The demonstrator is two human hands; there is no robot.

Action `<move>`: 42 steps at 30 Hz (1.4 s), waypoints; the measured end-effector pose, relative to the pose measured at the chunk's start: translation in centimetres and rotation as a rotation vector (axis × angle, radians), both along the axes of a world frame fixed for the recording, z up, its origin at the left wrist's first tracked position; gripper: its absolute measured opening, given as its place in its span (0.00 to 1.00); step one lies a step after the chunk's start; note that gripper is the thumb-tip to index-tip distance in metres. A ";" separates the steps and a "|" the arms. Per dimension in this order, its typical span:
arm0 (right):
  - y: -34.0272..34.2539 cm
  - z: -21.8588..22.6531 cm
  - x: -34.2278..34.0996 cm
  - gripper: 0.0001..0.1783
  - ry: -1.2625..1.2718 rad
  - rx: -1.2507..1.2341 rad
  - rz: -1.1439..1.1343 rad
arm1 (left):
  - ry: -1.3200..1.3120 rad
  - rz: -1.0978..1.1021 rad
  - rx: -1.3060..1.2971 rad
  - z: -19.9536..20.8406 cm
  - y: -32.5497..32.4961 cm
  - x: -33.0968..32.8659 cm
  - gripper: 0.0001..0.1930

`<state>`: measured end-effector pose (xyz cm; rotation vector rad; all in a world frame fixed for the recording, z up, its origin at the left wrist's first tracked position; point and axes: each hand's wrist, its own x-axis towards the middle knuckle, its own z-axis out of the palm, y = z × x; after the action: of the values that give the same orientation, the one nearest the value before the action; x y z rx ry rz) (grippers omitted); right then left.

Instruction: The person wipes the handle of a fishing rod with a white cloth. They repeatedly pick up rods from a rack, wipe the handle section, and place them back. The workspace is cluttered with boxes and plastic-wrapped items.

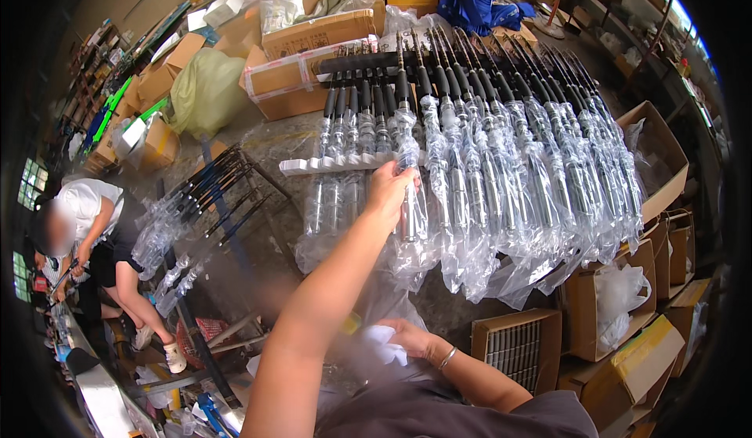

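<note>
My left hand [389, 194] is stretched out over a long row of fishing rods. It closes round the plastic-wrapped handle of one fishing rod [408, 136], near the left part of the row. The other fishing rods [509, 156] stand side by side, their lower handles in clear plastic sleeves and black grips bare above. Close to my body, my right hand [413, 339], with a bracelet at the wrist, holds a crumpled white cloth [384, 344]. A white notched strip [337, 163] runs across the rods left of my left hand.
A co-worker [86, 227] bends over at the left, beside a rack of more wrapped rods [211, 187]. An open carton with rod parts [517, 352] is at lower right, near other cartons [611, 313]. Cardboard boxes [290, 82] and a blue cloth [478, 7] lie behind the rods.
</note>
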<state>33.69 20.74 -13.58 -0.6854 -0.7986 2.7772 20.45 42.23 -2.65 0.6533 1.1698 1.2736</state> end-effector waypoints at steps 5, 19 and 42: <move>0.3 -2.5 0.5 0.21 0.088 -0.252 -0.151 | 0.077 -0.014 -0.011 -1.0 2.2 0.9 0.10; 1.2 -2.9 0.3 0.21 0.209 -0.288 -0.156 | 0.583 0.171 -0.113 -1.6 2.5 1.4 0.22; 1.2 -3.4 -0.2 0.21 0.155 -0.366 -0.170 | 0.380 0.183 -0.109 -2.2 1.5 0.9 0.25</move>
<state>33.49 21.94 -16.94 -0.5524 -0.1920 2.7982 21.36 43.75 -4.89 0.7410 1.6306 1.2593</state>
